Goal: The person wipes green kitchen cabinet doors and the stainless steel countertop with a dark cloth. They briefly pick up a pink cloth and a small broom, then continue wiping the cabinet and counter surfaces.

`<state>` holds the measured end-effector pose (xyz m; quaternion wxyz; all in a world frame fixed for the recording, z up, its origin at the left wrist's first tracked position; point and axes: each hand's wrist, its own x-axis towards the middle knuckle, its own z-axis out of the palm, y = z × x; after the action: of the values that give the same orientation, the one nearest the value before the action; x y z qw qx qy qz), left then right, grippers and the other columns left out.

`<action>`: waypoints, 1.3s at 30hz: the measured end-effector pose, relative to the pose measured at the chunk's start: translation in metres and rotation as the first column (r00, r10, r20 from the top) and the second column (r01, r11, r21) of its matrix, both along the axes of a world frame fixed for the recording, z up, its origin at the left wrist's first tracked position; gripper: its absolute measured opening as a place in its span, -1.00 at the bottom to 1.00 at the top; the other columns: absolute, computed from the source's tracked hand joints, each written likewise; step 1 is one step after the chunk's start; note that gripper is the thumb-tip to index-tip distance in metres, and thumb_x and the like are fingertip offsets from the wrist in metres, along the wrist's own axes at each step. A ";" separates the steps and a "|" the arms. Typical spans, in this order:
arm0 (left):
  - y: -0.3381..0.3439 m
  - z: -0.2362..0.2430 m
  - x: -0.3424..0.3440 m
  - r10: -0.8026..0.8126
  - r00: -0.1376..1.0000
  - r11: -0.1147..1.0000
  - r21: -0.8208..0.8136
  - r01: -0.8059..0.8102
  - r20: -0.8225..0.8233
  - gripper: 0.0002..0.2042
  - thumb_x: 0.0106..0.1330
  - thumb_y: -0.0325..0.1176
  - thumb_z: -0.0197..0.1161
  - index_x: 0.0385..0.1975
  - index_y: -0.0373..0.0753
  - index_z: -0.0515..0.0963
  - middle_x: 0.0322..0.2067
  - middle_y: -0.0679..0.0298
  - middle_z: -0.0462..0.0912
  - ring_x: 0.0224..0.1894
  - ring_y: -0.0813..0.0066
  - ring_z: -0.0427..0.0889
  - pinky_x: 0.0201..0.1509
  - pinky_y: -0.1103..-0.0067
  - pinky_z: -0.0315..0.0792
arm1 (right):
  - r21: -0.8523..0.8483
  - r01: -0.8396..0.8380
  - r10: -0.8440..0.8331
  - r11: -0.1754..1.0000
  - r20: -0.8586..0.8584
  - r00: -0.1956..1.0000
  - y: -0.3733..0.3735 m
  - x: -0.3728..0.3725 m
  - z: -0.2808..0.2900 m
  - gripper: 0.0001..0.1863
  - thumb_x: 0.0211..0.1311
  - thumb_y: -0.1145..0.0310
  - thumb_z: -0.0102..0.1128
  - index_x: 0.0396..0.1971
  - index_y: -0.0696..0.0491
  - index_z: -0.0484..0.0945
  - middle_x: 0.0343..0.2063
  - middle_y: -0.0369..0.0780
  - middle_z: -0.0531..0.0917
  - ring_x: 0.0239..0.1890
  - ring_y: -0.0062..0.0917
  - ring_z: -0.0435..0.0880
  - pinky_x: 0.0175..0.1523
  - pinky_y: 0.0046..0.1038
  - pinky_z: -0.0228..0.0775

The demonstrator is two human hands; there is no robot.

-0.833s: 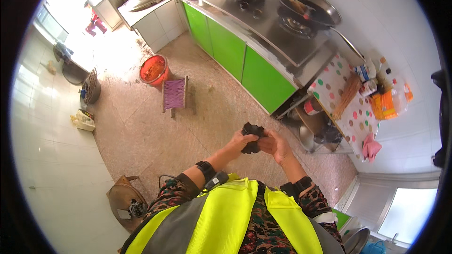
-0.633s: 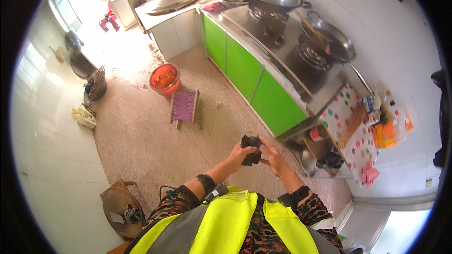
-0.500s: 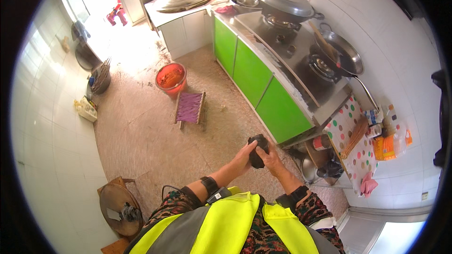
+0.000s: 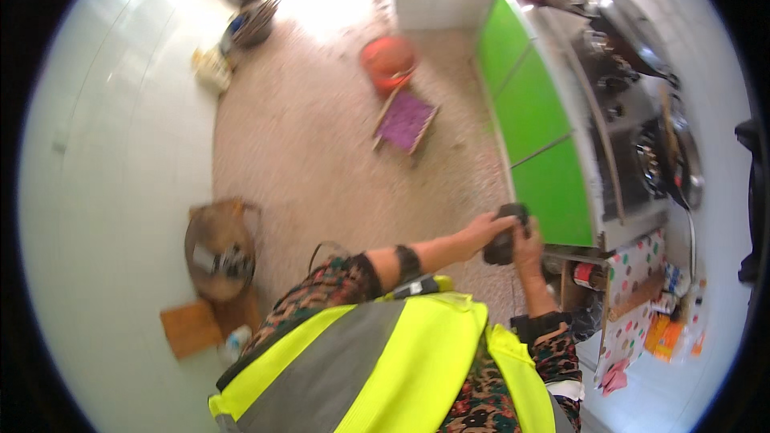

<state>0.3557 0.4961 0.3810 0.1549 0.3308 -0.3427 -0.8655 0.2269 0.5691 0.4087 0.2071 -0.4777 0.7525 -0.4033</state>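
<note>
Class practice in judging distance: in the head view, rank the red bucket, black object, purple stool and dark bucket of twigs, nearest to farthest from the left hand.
1. Black object, against the left hand
2. Purple stool, ahead and left
3. Red bucket, just beyond the stool
4. Dark bucket of twigs, far left

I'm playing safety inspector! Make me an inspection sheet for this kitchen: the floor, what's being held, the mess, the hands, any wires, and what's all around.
Surface: pinkish-tan floor below the hands.
Job's things: one black item, blurred; I can't tell what it is.
Clutter: purple-topped stool near a red bucket; round wooden top with small things on it, at lower left.
Hands: left hand and right hand both hold the black item.
Cables: thin black cord looping beside the left forearm.
Surroundings: green cabinets, stovetop, dotted tablecloth at right.
</note>
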 end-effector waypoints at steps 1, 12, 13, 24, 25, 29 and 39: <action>0.003 -0.002 0.004 0.021 0.997 0.999 -0.048 -0.025 -0.078 -0.60 0.32 -0.05 0.22 -0.04 -0.23 0.49 -0.23 0.29 0.59 -0.23 0.56 0.55 -0.28 0.55 0.47 | -0.064 0.004 0.001 0.998 0.080 0.997 0.005 -0.006 -0.006 -0.55 0.36 0.12 0.12 -0.10 0.27 0.52 -0.23 0.00 0.57 -0.15 -0.30 0.53 0.05 -0.30 0.32; 0.035 -0.023 0.038 0.150 0.941 0.939 0.343 -0.039 -0.303 -0.48 0.28 0.25 0.08 0.08 0.04 0.44 -0.09 0.29 0.64 -0.12 0.37 0.63 -0.14 0.29 0.55 | -0.006 -0.525 0.479 0.851 -0.399 0.782 0.028 -0.009 -0.063 -0.50 0.33 0.35 0.04 0.23 0.21 0.28 0.11 0.04 0.45 0.21 -0.21 0.39 0.32 -0.22 0.21; 0.035 -0.025 0.038 0.166 0.936 0.872 0.490 0.007 -0.310 -0.53 0.29 0.21 0.09 -0.02 -0.01 0.50 -0.26 0.28 0.68 -0.31 0.43 0.67 -0.33 0.36 0.59 | -0.016 -0.499 0.462 0.867 -0.353 0.814 0.027 0.000 -0.071 -0.48 0.34 0.32 0.03 0.23 0.22 0.28 0.10 0.06 0.46 0.21 -0.19 0.40 0.31 -0.23 0.21; 0.038 -0.055 0.085 0.276 0.941 0.920 0.338 -0.200 -0.196 -0.67 0.23 -0.19 0.26 -0.05 -0.13 0.46 -0.28 0.27 0.62 -0.30 0.46 0.63 -0.25 0.51 0.58 | 0.361 -0.582 0.565 0.729 0.162 0.809 -0.006 0.054 -0.038 -0.25 0.03 0.49 0.07 0.32 0.22 0.15 0.11 0.07 0.46 0.20 -0.20 0.44 0.31 -0.33 0.17; 0.034 -0.056 0.086 0.315 0.927 0.911 0.339 -0.234 -0.204 -0.67 0.23 -0.21 0.26 -0.05 -0.14 0.45 -0.28 0.27 0.62 -0.29 0.45 0.63 -0.23 0.50 0.57 | 0.419 -0.605 0.543 0.677 0.270 0.795 -0.015 0.057 -0.035 -0.14 -0.07 0.47 0.09 0.36 0.18 0.08 0.18 0.05 0.39 0.25 -0.23 0.38 0.34 -0.34 0.14; 0.011 -0.059 0.090 0.510 0.858 0.832 0.285 -0.476 -0.055 -0.69 0.22 -0.24 0.26 -0.06 -0.14 0.46 -0.29 0.27 0.62 -0.28 0.43 0.63 -0.17 0.48 0.56 | 0.192 -0.705 0.609 0.683 0.383 0.695 -0.039 0.062 -0.032 -0.02 -0.12 0.40 0.23 0.40 0.13 0.00 0.28 -0.03 0.26 0.32 -0.22 0.25 0.41 -0.34 0.02; 0.005 -0.031 0.080 0.252 0.900 0.859 0.510 -0.038 -0.356 -0.56 0.26 0.16 0.19 -0.18 -0.11 0.53 -0.37 0.29 0.64 -0.43 0.42 0.64 -0.42 0.47 0.57 | -0.007 -0.519 0.519 0.855 0.015 0.855 -0.028 0.049 -0.030 -0.66 -0.04 0.61 0.18 -0.16 0.15 0.54 -0.23 -0.22 0.57 -0.15 -0.46 0.55 0.08 -0.45 0.36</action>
<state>0.4358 0.5011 0.3496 0.2005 0.1951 -0.0446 -0.9590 0.2761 0.5412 0.3782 0.3135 -0.6599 0.5937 -0.3373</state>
